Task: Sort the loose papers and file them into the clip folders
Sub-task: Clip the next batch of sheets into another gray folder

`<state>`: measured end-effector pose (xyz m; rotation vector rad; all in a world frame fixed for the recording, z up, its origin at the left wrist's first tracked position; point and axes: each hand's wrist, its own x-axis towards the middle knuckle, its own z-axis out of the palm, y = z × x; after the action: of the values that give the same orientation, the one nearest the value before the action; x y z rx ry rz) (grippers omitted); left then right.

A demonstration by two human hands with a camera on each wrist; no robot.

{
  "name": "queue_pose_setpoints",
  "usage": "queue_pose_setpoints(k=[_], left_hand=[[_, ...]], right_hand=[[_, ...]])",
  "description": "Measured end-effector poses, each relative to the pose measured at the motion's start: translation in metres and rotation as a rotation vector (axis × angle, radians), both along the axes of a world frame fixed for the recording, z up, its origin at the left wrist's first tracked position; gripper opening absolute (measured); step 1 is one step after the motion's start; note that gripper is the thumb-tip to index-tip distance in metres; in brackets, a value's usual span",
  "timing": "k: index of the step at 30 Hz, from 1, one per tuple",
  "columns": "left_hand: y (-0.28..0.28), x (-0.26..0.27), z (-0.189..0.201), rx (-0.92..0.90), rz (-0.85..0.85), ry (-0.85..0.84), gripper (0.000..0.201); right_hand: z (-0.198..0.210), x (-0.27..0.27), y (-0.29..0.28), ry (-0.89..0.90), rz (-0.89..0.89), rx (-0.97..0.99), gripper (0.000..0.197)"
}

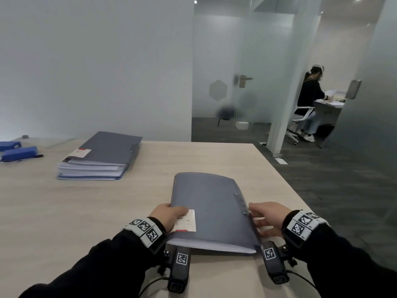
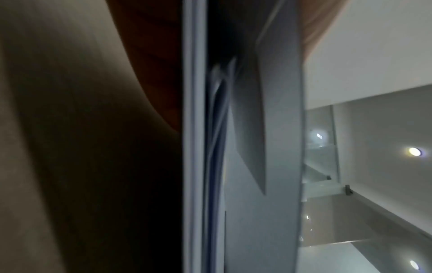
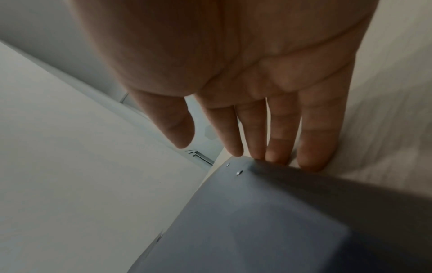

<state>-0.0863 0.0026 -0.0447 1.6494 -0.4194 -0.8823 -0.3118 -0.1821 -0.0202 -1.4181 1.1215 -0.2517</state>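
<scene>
Two closed grey-blue clip folders lie on the pale wooden table (image 1: 214,155). The stack of folders (image 1: 101,155), thick with white sheets, rests well apart at the far left; two blue staplers (image 1: 20,152) sit beyond it at the table's left edge. The near folder (image 1: 210,207) lies in front of the person, its right spine edge just beside the table's right edge, white paper edges showing at its near end. The left hand (image 1: 169,215) holds the folder's left edge, thumb laid over the cover just beside the white label (image 1: 187,220); whether the fingers curl beneath cannot be told, since the left wrist view shows only the folder's edge. The right hand (image 3: 245,83) is spread with straight fingers (image 3: 278,147), tips touching the spine edge and gripping nothing.

Probable risks, by judgement: a sideways push from the left could carry the folder over the table's right edge, with only flat fingertips to stop it. Lifting by the left cover alone could let the folder fall open and, if the sheets are unclipped, spill them. The cover looks smooth and may slip.
</scene>
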Motion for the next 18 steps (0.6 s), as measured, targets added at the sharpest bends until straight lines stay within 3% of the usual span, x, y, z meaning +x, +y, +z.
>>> queue_pose_setpoints(k=[3,8,13,18], left_hand=[[0.009,-0.012,0.000,-0.098,-0.099,0.118,0.061],[0.022,-0.003,0.001,-0.226,0.001,0.036,0.072],[0.059,0.015,0.010,-0.386,0.033,-0.008,0.067],[0.103,0.033,0.018,-0.485,0.075,-0.060,0.067]], right_hand=[[-0.004,0.006,0.003,0.057,0.047,-0.054,0.021],[-0.003,0.021,0.013,0.092,0.112,-0.108,0.025],[-0.006,0.053,0.033,-0.135,0.021,0.004,0.049],[-0.003,0.095,0.066,-0.377,0.084,0.203,0.026]])
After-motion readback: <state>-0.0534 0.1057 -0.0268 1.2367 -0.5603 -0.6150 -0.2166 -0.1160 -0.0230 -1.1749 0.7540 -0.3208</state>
